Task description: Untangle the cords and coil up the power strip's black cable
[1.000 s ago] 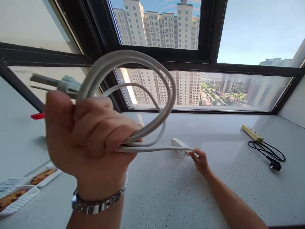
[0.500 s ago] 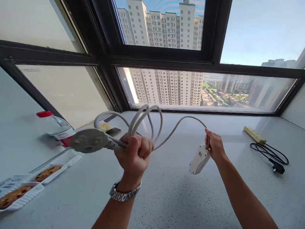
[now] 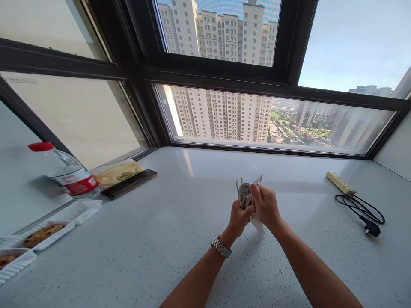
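Observation:
My left hand (image 3: 239, 217) is closed around a gathered white power cord (image 3: 239, 184), and a metal watch sits on that wrist. The cord's pale grey plug (image 3: 245, 189) sticks up above the left fingers, its face turned partly toward me. Right beside it, my right hand (image 3: 266, 206) is closed on the same bundle, its thumb near the plug. Beneath the right hand, part of a white power strip (image 3: 257, 224) shows, hanging above the counter. Most of the strip and the cord loops is hidden behind my hands.
At right on the speckled counter (image 3: 180, 239) lies a yellow power strip (image 3: 341, 183) with a coiled black cord (image 3: 362, 209). Along the left stand a red-capped bottle (image 3: 69, 175), a phone (image 3: 128, 184), a packaged snack (image 3: 117, 172) and a cookie tray (image 3: 72, 216). Windows (image 3: 218, 115) border the back.
My hands, far apart before, are now together at centre right. The left hand moved right with the cord and plug; the wide loops and stretched length are now gathered into a compact bundle.

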